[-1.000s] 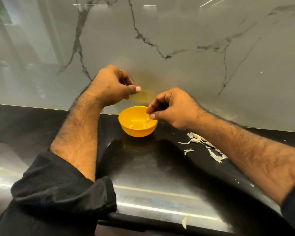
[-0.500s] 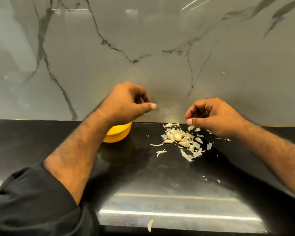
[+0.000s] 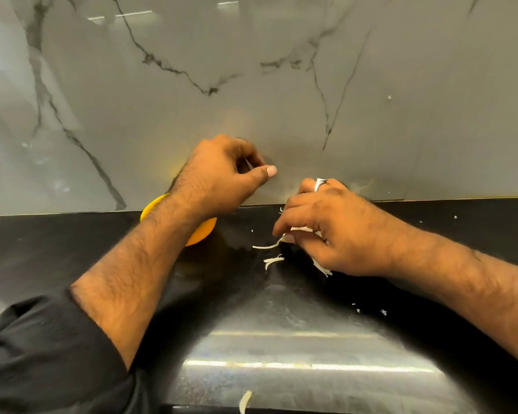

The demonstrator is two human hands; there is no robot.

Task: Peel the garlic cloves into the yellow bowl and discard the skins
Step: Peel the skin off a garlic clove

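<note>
Black counter (image 3: 281, 324): right hand (image 3: 335, 231) fingers pinch garlic skins (image 3: 296, 234); left hand (image 3: 222, 177) fingers curled.

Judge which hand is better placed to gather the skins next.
Right. The right hand already rests on the pale papery garlic skins on the black countertop; the left hand hovers above the round yellow plastic bowl.

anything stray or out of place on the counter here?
Yes. One garlic skin lies alone at the near edge of the black counter, far from the skins under the right hand. Tiny white flecks are scattered to the right too. The yellow bowl sits upright.
</note>
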